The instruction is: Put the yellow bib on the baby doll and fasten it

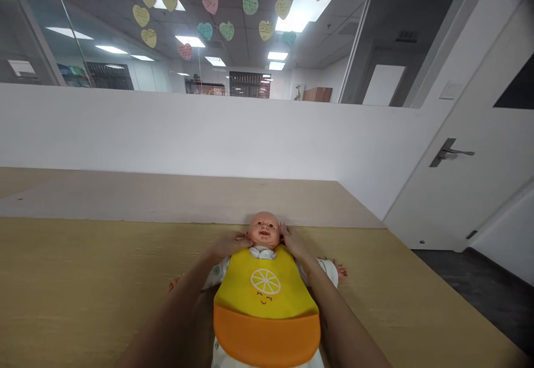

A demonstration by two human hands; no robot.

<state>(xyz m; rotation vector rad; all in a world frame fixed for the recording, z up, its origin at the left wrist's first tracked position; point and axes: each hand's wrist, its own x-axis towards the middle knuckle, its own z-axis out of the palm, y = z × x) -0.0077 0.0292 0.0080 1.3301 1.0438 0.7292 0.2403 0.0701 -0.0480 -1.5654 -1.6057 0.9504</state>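
A baby doll (264, 229) lies on its back on the table, its arms spread in white patterned sleeves. Over its chest lies a yellow silicone bib (237, 289) with a lemon slice, a smiling face and an orange catch pocket (267, 339). My left hand (229, 245) is at the left side of the doll's neck, closed at the bib's upper corner. On the other side, beside the ear, my right hand (292, 241) is closed at the opposite upper corner. The strap ends and several fingertips are hidden behind the neck.
The wooden table (83, 290) meets a paler raised strip (187, 196) along a white wall (200, 134). Above is a window with heart-shaped notes (250, 4). To the right stands a white door with a metal handle (450, 152), past the table's edge.
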